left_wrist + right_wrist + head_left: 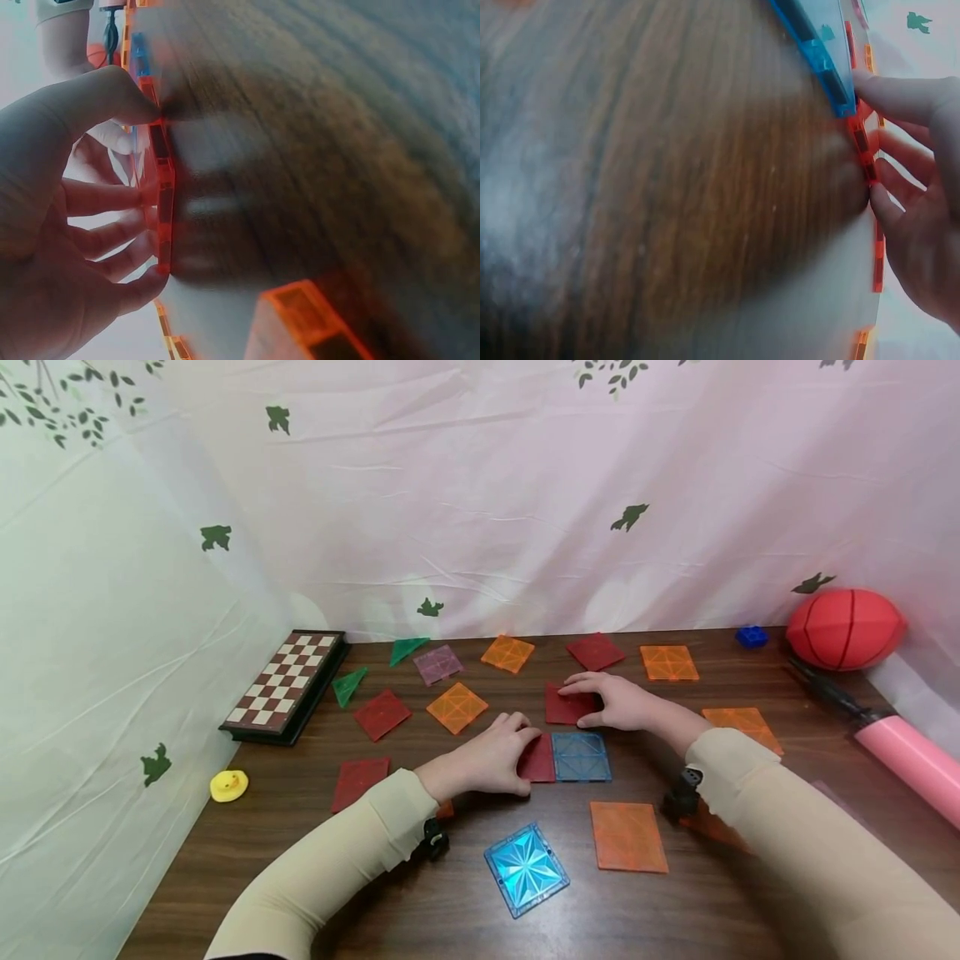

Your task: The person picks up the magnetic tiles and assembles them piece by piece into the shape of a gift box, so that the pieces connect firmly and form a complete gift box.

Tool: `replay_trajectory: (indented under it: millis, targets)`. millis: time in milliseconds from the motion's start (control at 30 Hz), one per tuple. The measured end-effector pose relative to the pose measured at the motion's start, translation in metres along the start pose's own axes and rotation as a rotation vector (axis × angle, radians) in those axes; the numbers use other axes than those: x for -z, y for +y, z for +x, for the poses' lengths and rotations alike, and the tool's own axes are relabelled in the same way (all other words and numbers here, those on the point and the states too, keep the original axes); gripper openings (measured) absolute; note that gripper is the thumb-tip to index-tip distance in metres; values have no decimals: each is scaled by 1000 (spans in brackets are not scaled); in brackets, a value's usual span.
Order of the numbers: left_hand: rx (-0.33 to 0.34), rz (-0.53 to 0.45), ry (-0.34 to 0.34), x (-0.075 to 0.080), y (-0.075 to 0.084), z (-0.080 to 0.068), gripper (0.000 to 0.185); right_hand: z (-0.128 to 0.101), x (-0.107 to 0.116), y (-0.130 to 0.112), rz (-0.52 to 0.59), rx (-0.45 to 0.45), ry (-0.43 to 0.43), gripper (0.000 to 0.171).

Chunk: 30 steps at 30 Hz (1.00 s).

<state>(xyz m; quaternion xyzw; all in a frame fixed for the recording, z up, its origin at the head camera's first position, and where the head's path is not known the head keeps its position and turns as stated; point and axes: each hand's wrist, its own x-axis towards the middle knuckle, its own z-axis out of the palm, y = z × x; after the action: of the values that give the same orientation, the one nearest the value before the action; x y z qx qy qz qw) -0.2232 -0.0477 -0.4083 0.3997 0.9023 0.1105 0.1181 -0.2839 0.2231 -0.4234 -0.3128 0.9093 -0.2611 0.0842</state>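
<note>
Nearest us on the bench (390,893) we log a light-blue tile (526,868) and an orange tile (627,836), both on our side of the blue tile (581,756), our landmark. Touching the blue tile's left edge lies a red tile (540,760); our left hand (487,760) grips it, fingers curled round its rim (161,217). Just beyond the blue tile sits a second red tile (566,706), pinched by our right hand (618,702), thumb and fingers at its edge (866,154). Far left of the blue tile: chessboard (285,685). Far right: red ball (845,628).
</note>
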Motion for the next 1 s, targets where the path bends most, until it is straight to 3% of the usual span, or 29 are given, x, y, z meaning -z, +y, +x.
replay_trajectory:
  millis: [267,567,800,900,1000]
  targets:
    - [2,-5,2,0,0,1,78,-4,0,-1,27,49,-20,54]
    - [11,-1,-3,0,-1,2,77,-8,0,-7,46,35,-36,50]
    - [3,-61,1,2,-6,-1,76,-20,-6,-17,52,9,-56,73]
    - [24,-125,44,8,-15,-7,73,-27,-10,-20,56,6,-74,84]
    - [115,-166,134,17,-29,-13,66,-35,-14,-23,49,5,-78,90]
